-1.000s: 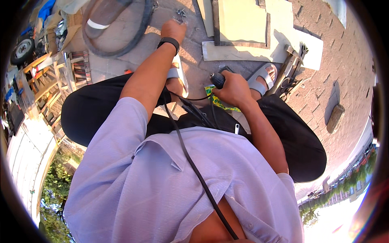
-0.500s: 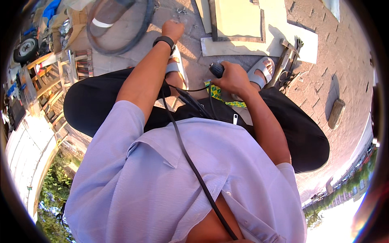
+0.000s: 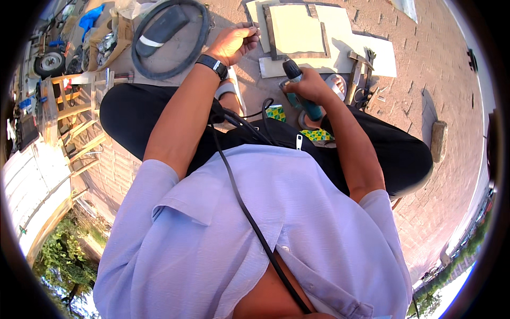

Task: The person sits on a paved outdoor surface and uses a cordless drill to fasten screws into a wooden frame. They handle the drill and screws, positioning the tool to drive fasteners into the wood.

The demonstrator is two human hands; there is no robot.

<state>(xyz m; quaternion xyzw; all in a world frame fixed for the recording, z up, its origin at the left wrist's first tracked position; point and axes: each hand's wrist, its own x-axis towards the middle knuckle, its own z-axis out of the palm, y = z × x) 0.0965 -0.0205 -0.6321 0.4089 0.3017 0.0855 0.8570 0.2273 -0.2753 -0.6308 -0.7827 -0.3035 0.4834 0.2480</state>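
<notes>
My right hand [image 3: 312,85] is wrapped round a teal power drill [image 3: 311,110], its black chuck tilted up and away from me. Out in front, my left hand [image 3: 234,45] is raised with thumb and fingers pinched together. A small thin item shows at its fingertips, too small to name. Just beyond the hands lies a cream panel [image 3: 297,32] edged with dark strips, resting on a larger pale board [image 3: 366,49]. To its right are a hammer [image 3: 355,77] and a dark pliers-like tool [image 3: 368,66].
A black rubber ring [image 3: 197,59] surrounds a dark pad with a white band [image 3: 164,31]. At left stand a cardboard box of metal bits [image 3: 108,42], a wooden slatted frame [image 3: 79,125] and a small wheel [image 3: 50,63]. A block [image 3: 439,141] lies at right on the paving.
My left hand has lifted from near the ground and turned, so its pinched fingertips now show. My right hand has turned the drill; its chuck points farther forward and more of its body shows.
</notes>
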